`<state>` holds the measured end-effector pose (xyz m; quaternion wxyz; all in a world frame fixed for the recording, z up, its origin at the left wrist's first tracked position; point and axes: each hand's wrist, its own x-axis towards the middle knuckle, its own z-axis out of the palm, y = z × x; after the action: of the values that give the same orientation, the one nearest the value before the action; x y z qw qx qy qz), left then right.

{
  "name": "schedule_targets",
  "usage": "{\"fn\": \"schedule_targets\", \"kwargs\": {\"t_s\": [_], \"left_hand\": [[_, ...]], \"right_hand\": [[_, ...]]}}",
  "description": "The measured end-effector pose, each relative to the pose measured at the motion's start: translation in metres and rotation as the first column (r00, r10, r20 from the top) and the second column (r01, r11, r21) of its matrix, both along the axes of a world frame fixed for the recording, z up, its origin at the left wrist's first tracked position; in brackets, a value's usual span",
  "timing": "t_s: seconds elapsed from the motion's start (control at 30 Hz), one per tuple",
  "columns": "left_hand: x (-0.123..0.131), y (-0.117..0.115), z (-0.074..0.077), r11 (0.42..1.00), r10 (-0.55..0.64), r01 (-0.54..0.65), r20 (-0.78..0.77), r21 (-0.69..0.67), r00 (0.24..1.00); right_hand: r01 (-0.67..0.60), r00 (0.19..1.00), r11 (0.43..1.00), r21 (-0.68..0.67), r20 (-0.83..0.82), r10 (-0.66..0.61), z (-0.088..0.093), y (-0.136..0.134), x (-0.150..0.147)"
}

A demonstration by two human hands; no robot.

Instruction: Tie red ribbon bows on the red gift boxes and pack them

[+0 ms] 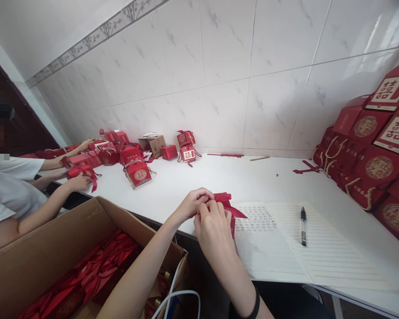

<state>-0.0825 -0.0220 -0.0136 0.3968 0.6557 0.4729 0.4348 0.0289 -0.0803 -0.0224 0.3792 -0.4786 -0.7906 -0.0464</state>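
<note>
My left hand (pixel 194 201) and my right hand (pixel 214 226) are closed together on a small red paper box piece with a ribbon (pixel 226 201), held just above the white table's (pixel 199 177) near edge. The fingers of both hands pinch the red folds. The piece sits partly hidden behind my knuckles. An open lined notebook (pixel 286 243) lies right of my hands, with a black pen (pixel 303 226) resting on its page.
A brown carton (pixel 46 252) of flat red pieces stands at lower left. Folded red gift boxes (pixel 138 170) lie at the table's far left, where co-workers' hands (pixel 80 181) work. Large red boxes (pixel 375 164) are stacked at the right against the tiled wall.
</note>
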Motion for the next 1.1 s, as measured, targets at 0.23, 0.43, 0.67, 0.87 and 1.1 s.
{"fn": "schedule_targets", "kwargs": {"t_s": [0.23,0.43,0.67,0.87,1.1], "left_hand": [[0.006,-0.007,0.005,0.998,0.001,0.007,-0.135,0.056,0.991],[0.008,-0.007,0.004,0.998,0.045,-0.037,-0.156,0.053,0.987],[0.011,-0.006,0.004,0.997,0.069,-0.064,-0.125,0.042,0.990],[0.012,-0.006,0.005,0.996,0.090,-0.086,-0.121,0.037,0.988],[0.014,-0.007,0.007,0.995,0.091,-0.084,-0.126,0.056,0.988]], "right_hand": [[-0.091,0.983,0.995,-0.029,-0.161,0.085,0.001,0.001,0.009],[-0.145,0.972,0.989,-0.024,-0.190,0.138,0.002,0.002,0.010],[-0.169,0.968,0.984,-0.049,-0.194,0.157,0.003,0.000,0.012],[-0.215,0.958,0.976,-0.019,-0.200,0.207,0.003,-0.001,0.014],[-0.288,0.931,0.957,-0.039,-0.246,0.270,0.008,-0.006,0.016]]}}
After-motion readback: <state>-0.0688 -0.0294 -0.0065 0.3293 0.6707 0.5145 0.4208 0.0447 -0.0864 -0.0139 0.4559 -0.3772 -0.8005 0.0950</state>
